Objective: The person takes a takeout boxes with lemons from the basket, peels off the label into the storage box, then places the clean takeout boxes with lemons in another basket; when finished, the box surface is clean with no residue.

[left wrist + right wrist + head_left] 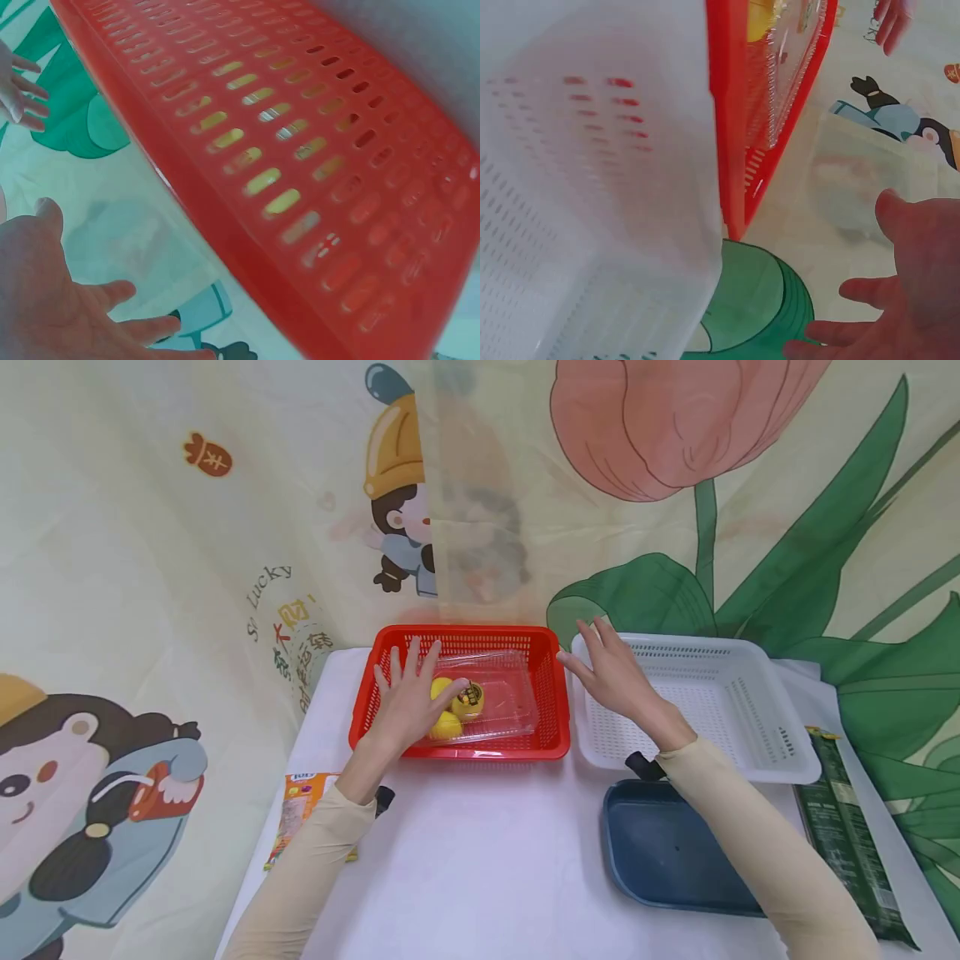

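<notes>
In the head view my left hand (408, 700) is spread above the left part of a red perforated basket (552, 693). Inside that basket lies a clear plastic box (510, 693) with round yellow things (447, 727), one bearing a black printed label. My right hand (617, 675) hovers, fingers extended, over the left side of a white perforated basket (738, 702). Neither hand holds anything. The left wrist view shows the red basket's slotted wall (300, 150) beside the left hand (67, 300). In the right wrist view the right hand (900, 292) appears apart from both baskets.
A dark blue tray (667, 852) sits in front of the white basket, partly under the right sleeve. Long dark green packets (851, 835) lie at the right table edge. An orange packet (298, 806) lies at the left, partly behind the left sleeve. A printed curtain (480, 527) hangs behind.
</notes>
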Demonstrator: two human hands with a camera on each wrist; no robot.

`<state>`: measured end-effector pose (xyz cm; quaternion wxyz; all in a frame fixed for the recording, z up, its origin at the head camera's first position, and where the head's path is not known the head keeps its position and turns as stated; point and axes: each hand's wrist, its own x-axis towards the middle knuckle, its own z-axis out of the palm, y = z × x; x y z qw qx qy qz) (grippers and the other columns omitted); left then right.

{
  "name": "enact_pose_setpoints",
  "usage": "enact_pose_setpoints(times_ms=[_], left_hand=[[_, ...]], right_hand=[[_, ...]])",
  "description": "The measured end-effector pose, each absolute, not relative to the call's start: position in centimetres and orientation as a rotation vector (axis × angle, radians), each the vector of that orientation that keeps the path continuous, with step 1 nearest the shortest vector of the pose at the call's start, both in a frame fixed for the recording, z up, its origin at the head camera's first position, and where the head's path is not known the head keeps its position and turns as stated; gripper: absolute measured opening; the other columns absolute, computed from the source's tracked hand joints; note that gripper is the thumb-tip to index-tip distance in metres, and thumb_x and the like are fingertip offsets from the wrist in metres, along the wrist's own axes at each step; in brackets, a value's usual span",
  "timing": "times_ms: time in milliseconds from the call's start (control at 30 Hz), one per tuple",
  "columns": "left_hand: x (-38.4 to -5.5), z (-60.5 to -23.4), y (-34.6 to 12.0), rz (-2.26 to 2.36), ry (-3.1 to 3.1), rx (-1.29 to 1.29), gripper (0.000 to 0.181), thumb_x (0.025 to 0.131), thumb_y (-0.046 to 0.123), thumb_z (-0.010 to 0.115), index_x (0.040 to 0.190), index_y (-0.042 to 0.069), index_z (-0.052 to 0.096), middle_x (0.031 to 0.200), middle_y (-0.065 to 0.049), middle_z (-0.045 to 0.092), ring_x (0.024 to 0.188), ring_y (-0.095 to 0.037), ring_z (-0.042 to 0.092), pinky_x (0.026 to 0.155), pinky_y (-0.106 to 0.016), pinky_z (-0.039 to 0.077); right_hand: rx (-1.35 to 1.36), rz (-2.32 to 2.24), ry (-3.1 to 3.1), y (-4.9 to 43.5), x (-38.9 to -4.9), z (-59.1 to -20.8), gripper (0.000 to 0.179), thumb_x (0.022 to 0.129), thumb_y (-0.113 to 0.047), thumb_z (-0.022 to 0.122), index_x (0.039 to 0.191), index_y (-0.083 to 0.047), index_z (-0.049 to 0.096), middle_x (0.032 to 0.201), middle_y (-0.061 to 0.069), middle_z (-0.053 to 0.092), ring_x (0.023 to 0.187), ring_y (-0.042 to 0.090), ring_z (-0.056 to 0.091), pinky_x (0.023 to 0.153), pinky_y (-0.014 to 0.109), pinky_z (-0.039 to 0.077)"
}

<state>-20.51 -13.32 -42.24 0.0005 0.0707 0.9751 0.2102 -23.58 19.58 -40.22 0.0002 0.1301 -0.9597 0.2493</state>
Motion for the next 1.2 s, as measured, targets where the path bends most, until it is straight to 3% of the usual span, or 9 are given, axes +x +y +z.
enact_pose_setpoints(times_ms=[133,300,767,1067,1200], left_hand=[[-20.3,-42.3,-13.8,0.673,3.072,0.207,0.09,0.095,0.063,0.055,0.164,0.02,0.016,0.17,-0.018,0.007,0.155,-0.049,0.001,0.119,-0.075,0.0],[-20.0,-42.3,-14.5,0.678,3.065,0.167,0.09,0.095,0.063,0.055,0.164,0.019,0.016,0.17,-0.019,0.007,0.155,-0.049,0.0,0.119,-0.075,-0.001],[-20.0,-42.4,-15.0,0.675,3.083,0.184,0.088,0.098,0.064,0.048,0.164,0.018,0.014,0.17,-0.02,0.007,0.154,-0.05,0.001,0.119,-0.075,0.001],[-20.1,-42.6,-15.3,0.706,3.081,0.182,0.087,0.098,0.064,0.05,0.164,0.019,0.014,0.17,-0.019,0.007,0.155,-0.049,0.002,0.12,-0.074,0.003],[-20.3,-42.5,-15.3,0.727,3.082,0.177,0.085,0.098,0.062,0.05,0.163,0.018,0.017,0.169,-0.02,0.009,0.154,-0.049,0.004,0.12,-0.074,0.004]], right_hand=[[0.37,0.874,-3.02,18.7,-24.3,-40.1,0.08,0.102,-0.049,0.054,0.16,-0.004,0.023,0.166,0.027,0.017,0.152,0.048,0.022,0.115,0.069,0.031],[0.34,0.972,-3.017,17.4,-25.3,-40.3,0.078,0.103,-0.05,0.051,0.159,-0.001,0.025,0.164,0.026,0.025,0.151,0.045,0.027,0.117,0.064,0.032],[0.235,1.067,-3.006,16.0,-27.3,-41.5,0.06,0.104,-0.028,0.056,0.151,0.003,0.038,0.153,0.025,0.046,0.14,0.043,0.045,0.113,0.058,0.042],[0.248,1.1,-3.006,15.5,-27.4,-42.3,0.051,0.103,-0.015,0.056,0.148,0.006,0.042,0.137,0.028,0.058,0.109,0.038,0.065,0.093,0.051,0.058],[0.246,1.08,-3.033,15.1,-27.5,-42.3,0.051,0.103,-0.014,0.056,0.148,0.006,0.042,0.138,0.028,0.058,0.11,0.038,0.064,0.095,0.052,0.057]])
